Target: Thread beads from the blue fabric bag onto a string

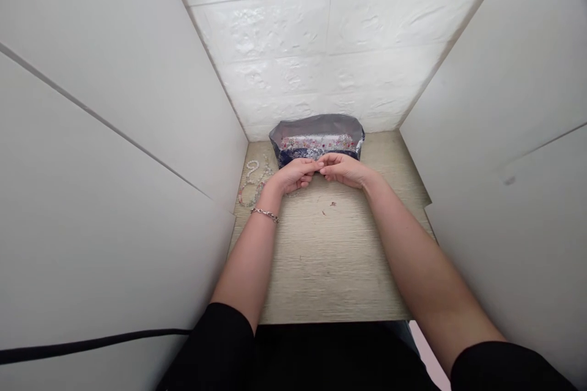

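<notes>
In front of the bag (316,124), the left hand (296,175) and right hand (345,171) are joined at the fingertips, anything pinched being indiscernible, seemingly for delicate fingerwork where steadiness is next required.

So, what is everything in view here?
Brick-pattern wall: one, white, back
Tabletop: one, pale wood, centre
Side panels: several, pale grey, both sides
Pouch: one, dark blue and grey, by the wall
Beads: uncountable, clear, pink and red, in pouch
Bead strands: count unclear, whitish and orange-pink, left of pouch
Bits: at least two, reddish-brown, on tabletop
Cable: one, black, lower left
Chain bracelet: one, silver, left wrist
Sleeves: two, black, bottom
Left hand, right hand: two, bare, fingers meeting before pouch
</notes>
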`<state>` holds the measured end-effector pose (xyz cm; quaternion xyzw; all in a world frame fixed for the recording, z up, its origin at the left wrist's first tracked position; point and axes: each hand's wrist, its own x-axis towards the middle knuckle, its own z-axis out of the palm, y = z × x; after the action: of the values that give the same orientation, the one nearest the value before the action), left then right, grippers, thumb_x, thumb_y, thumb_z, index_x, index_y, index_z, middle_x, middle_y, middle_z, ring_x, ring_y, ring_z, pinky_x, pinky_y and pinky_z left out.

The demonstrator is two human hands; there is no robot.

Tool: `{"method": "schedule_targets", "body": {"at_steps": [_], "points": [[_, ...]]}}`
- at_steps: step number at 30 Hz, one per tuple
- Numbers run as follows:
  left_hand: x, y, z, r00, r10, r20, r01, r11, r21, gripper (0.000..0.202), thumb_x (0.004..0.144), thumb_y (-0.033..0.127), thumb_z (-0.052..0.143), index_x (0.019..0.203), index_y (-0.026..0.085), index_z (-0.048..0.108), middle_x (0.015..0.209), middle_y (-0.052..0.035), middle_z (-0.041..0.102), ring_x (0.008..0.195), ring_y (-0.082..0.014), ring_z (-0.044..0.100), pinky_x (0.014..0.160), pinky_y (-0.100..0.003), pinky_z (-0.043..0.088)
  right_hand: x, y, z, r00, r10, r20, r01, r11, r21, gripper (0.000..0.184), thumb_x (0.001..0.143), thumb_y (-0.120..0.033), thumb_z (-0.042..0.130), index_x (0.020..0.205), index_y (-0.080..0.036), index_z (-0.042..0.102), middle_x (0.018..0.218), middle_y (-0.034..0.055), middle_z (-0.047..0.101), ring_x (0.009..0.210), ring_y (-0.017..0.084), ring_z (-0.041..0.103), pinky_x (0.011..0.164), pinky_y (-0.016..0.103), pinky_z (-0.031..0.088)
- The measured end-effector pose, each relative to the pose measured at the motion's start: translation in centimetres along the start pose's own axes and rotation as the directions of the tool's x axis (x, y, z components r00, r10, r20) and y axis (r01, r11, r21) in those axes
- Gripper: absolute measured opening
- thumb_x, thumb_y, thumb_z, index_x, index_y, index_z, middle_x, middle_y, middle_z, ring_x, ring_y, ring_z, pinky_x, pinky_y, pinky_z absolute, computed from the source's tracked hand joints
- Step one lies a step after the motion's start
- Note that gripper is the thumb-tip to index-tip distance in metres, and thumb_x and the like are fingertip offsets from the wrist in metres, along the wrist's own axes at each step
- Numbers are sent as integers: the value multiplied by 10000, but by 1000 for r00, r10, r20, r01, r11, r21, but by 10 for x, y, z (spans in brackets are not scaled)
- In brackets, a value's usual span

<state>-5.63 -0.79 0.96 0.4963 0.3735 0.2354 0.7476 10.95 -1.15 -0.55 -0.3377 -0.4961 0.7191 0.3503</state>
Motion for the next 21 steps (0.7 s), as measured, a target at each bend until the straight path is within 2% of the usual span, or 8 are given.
{"method": "schedule_targets", "body": {"at_steps": [7,11,15,18,21], "points": [[5,-1,5,999,29,-41,-32,998,-57,164,731,250,572,656,137,480,481,78,232,360,0,217,349,-148,157,2,1,-1,992,-17,-123,20,1000,19,183,542,-158,700,695,-140,601,675,0,572,543,44,481,519,175,404],[6,-1,7,997,53,-62,-58,994,-88,152,726,259,574,695,142,481,488,77,246,360,-3,234,346,-136,172,3,3,-3,990,-20,-141,25,999,35,185,578,-178,681,744,-138,611,669,6,573,527,42,467,512,174,402],[7,1,2,1000,-5,26,10,979,-201,165,765,301,454,689,154,457,495,65,253,356,-25,263,344,-149,240,5,4,-3,986,-54,-156,70,992,104,208,612,-234,669,787,-136,612,707,9,571,528,32,450,503,162,389],[8,3,-2,993,-53,107,81,958,-274,170,749,275,365,636,157,412,497,54,254,355,-41,283,344,-172,277,7,6,-2,979,-67,-190,96,985,146,234,606,-266,678,795,-147,606,656,-9,539,516,33,437,476,160,366],[9,4,-4,993,-78,88,99,961,-260,138,734,226,388,615,157,381,496,59,238,349,-32,271,338,-158,261,8,6,-1,978,-68,-198,106,976,189,257,613,-297,676,818,-163,597,649,-21,520,522,32,434,466,157,353]]}}
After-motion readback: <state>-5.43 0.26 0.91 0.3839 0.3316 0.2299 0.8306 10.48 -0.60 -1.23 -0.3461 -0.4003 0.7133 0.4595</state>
